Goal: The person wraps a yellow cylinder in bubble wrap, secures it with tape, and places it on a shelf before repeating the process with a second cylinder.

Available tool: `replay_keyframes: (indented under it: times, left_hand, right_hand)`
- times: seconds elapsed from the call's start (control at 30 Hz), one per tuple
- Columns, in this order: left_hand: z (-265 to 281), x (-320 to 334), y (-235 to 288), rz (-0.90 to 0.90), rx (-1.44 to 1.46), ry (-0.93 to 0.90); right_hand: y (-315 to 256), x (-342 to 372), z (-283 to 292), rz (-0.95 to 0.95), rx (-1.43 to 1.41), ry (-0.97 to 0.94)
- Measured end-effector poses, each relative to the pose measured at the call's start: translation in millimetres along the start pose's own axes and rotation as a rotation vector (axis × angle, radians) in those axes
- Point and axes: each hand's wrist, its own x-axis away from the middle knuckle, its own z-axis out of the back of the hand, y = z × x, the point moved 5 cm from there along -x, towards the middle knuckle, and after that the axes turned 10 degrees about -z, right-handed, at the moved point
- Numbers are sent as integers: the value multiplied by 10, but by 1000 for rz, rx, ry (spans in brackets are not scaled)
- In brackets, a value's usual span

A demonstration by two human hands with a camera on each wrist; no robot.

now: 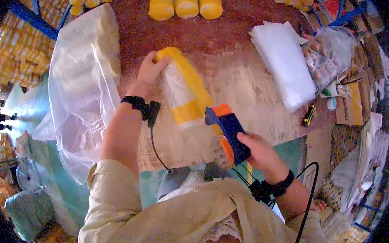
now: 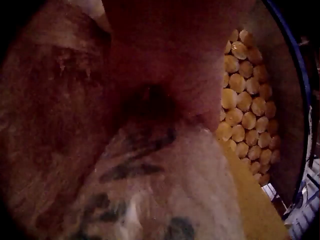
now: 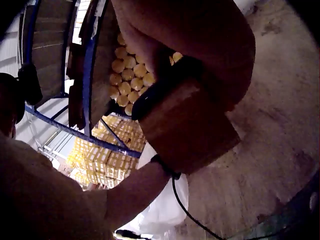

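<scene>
A long bundle wrapped in clear plastic [image 1: 176, 90] lies on the worktable, with yellow tape [image 1: 187, 108] round its near end. My left hand [image 1: 150, 68] grips its far end, where more yellow tape covers it. Dark markings show on the bundle's plastic [image 2: 195, 160] in the left wrist view. A yellow strip runs along the bundle's right side toward a blue and orange tape dispenser [image 1: 232, 136]. My right hand [image 1: 259, 153] holds this dispenser by its body, tilted above the table's near part. In the right wrist view, my right hand [image 3: 205, 35] hides part of it.
Three finished-looking yellow-ended rolls [image 1: 185, 2] lie at the table's far edge before a stack of similar ends. A large plastic-covered pack [image 1: 88, 53] stands left. White sheets [image 1: 285, 64], a bag of tape rolls [image 1: 327, 54] and a yellow cutter [image 1: 309, 116] lie right.
</scene>
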Motion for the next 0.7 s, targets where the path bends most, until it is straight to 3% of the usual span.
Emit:
replay_keyframes:
  times: [0.13, 0.17, 0.23, 0.3, 0.37, 0.43, 0.53, 0.63, 0.7]
  left_hand:
    - [-1, 231, 310, -346, -556, 258]
    - [-49, 348, 443, -424, -575, 193]
    - [-234, 631, 467, -444, -226, 49]
    - [-352, 857, 577, -611, -294, -172]
    - [-449, 1061, 787, -923, -788, -466]
    - [-463, 1067, 832, -878, -823, -566]
    - [-436, 1058, 694, -878, -733, -561]
    - [-378, 1047, 560, -886, -645, -497]
    - [-376, 1049, 533, -905, -621, -465]
  right_hand:
    - [-10, 69, -115, -56, -95, -7]
    - [6, 50, -68, -5, -34, 17]
    - [49, 29, 33, 85, 63, 61]
    - [-32, 109, -34, 143, 120, 95]
    - [-91, 200, -94, 196, 254, 111]
    - [-110, 244, -111, 266, 482, 116]
    - [30, 166, -92, 23, -160, 67]
    - [247, 103, 103, 192, 60, 18]
    - [559, 116, 151, 17, -125, 32]
